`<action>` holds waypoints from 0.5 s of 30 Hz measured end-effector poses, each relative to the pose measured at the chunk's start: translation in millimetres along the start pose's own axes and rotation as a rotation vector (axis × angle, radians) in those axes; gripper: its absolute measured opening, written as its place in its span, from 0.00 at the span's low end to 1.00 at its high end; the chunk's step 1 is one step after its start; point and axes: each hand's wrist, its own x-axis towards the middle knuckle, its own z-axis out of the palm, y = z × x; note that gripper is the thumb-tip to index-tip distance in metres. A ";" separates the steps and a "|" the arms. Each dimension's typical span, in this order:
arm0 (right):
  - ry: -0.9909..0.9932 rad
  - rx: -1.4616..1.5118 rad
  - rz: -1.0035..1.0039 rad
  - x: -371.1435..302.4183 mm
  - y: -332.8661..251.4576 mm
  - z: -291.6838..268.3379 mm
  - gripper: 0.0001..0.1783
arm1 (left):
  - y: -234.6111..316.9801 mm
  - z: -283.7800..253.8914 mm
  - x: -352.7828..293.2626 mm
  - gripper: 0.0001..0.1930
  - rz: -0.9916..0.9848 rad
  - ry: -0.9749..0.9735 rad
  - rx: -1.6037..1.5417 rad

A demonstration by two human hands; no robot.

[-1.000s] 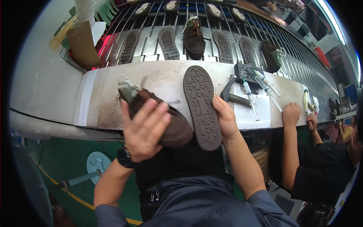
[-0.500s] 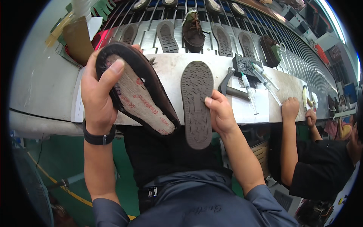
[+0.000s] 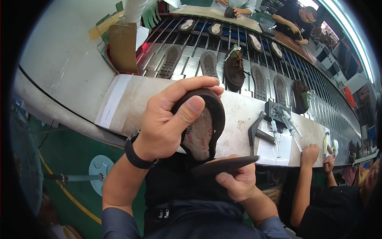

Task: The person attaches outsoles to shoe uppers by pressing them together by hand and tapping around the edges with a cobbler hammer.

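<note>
My left hand (image 3: 165, 123) grips a dark brown shoe upper (image 3: 219, 119) at one end, thumb pressed on its underside. That underside faces me and shows a pale, rough bottom with red marks. Just below it, my right hand (image 3: 242, 185) holds a dark brown shoe sole (image 3: 227, 165) with the thumb beneath it. The sole is tilted nearly edge-on, so its faces are mostly hidden. Its left end lies close under the upper's lower end; I cannot tell whether they touch.
On the bench (image 3: 234, 115) to the right lie a hammer (image 3: 254, 133), a dark block (image 3: 274, 109) and syringes (image 3: 293, 129). Beyond, a slatted conveyor carries soles (image 3: 259, 83) and a laced brown shoe (image 3: 234, 69). A co-worker's hand (image 3: 310, 154) rests at the bench edge; others work across the conveyor.
My left hand has moved right with the shoe upper and turned it. The sole in my right hand has tipped from tread facing me to nearly edge-on. The view has shifted left.
</note>
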 end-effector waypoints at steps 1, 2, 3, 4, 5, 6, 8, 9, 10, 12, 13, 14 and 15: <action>-0.001 -0.001 -0.001 4.1 -1.6 3.4 0.23 | 3.8 1.2 0.1 0.26 0.002 0.001 0.001; 0.040 0.075 -0.005 9.5 -3.1 10.8 0.22 | 8.5 3.4 -0.9 0.25 -0.049 0.002 -0.046; 0.082 0.152 -0.010 19.1 -7.2 19.8 0.22 | 11.2 3.5 -1.4 0.25 -0.101 0.004 -0.093; 0.127 0.148 -0.013 25.9 -7.9 23.7 0.20 | 8.9 1.6 -1.2 0.27 -0.081 -0.016 -0.065; 0.126 0.148 -0.014 28.3 -5.9 20.3 0.20 | 9.7 0.2 -1.0 0.27 -0.081 -0.015 -0.063; 0.090 0.095 -0.018 29.9 -2.0 14.0 0.19 | 11.1 -1.1 -1.1 0.29 -0.092 -0.023 -0.131; 0.050 0.040 -0.021 32.7 2.2 11.9 0.18 | 11.3 -3.9 -1.9 0.31 -0.102 -0.028 -0.199; 0.080 0.079 -0.031 34.5 3.5 14.2 0.18 | 10.7 -5.1 -2.7 0.37 -0.114 -0.047 -0.254; 0.111 0.118 -0.042 36.0 4.3 16.5 0.19 | 10.5 -5.9 -3.5 0.44 -0.126 -0.066 -0.310; 0.134 0.139 -0.064 37.5 3.1 20.9 0.19 | 13.5 -5.0 -4.6 0.49 -0.142 -0.083 -0.237; 0.161 0.161 -0.090 37.6 2.8 22.1 0.18 | 15.5 -3.7 -4.7 0.55 -0.159 -0.106 -0.164; 0.160 0.161 -0.085 37.8 2.6 21.8 0.18 | 18.6 -1.8 -4.2 0.59 -0.249 -0.081 -0.203; 0.156 0.153 -0.078 38.9 1.5 21.7 0.18 | 16.6 -3.2 -4.7 0.59 -0.250 -0.080 -0.206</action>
